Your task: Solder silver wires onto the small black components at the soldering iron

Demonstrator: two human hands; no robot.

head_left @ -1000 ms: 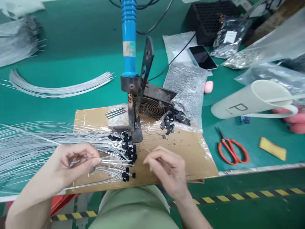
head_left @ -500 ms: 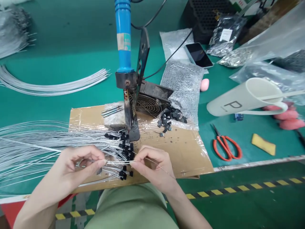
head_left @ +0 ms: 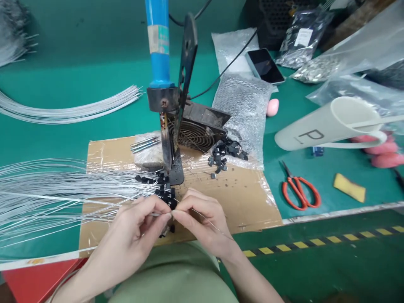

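My left hand (head_left: 135, 235) and my right hand (head_left: 202, 223) meet fingertip to fingertip over the front of a taped cardboard sheet (head_left: 246, 198). Both pinch thin grey wire; a strand trails from my right fingers toward the lower right. A fan of grey wires (head_left: 57, 195) runs in from the left, its ends capped with small black parts (head_left: 166, 191) just above my fingers. A blue-handled soldering iron (head_left: 158, 46) stands upright in its metal stand behind them.
Loose black parts (head_left: 225, 153) lie by a small fan (head_left: 195, 134) and bubble wrap (head_left: 243, 113). Red scissors (head_left: 298, 189), a yellow sponge (head_left: 349, 187), a white tube (head_left: 328, 124), a phone (head_left: 265, 65) and bags sit to the right. More wire bundles (head_left: 69, 107) lie at the left.
My left hand slid right along the wires until its fingertips met my right hand, which came in to the left and pinched a wire end. The view shifted slightly.
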